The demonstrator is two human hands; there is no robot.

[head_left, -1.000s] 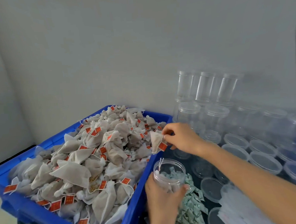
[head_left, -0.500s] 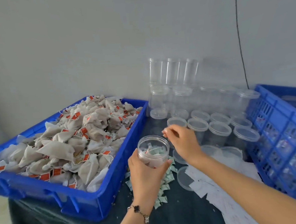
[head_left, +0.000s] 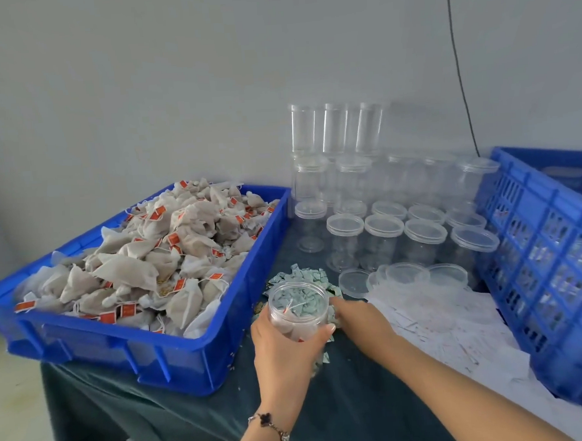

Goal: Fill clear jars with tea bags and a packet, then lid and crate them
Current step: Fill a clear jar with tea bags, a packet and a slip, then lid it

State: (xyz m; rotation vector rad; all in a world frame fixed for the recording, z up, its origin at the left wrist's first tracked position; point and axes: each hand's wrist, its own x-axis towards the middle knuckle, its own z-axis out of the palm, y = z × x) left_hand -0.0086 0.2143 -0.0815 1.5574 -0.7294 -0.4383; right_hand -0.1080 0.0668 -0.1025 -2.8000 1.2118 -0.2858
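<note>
My left hand [head_left: 284, 353] grips an open clear jar [head_left: 298, 310] with a few tea bags in its bottom, held upright just above the table. My right hand [head_left: 360, 318] reaches down to the pile of small green packets [head_left: 303, 275] right beside the jar. Its fingertips are hidden behind the jar, so I cannot see whether they hold a packet. To the left, a blue tray [head_left: 222, 347] is heaped with tea bags [head_left: 169, 255] carrying red tags.
Several empty lidded clear jars [head_left: 382, 235] stand at the back against the wall, with loose lids [head_left: 354, 283] in front of them. White paper slips [head_left: 442, 320] lie to the right. A blue slatted crate [head_left: 557, 255] borders the right side. A dark cloth [head_left: 362, 403] covers the table.
My right hand carried a tea bag from the tray to the jar, then dropped to the green packets beside it. The jar came lower and nearer the table.
</note>
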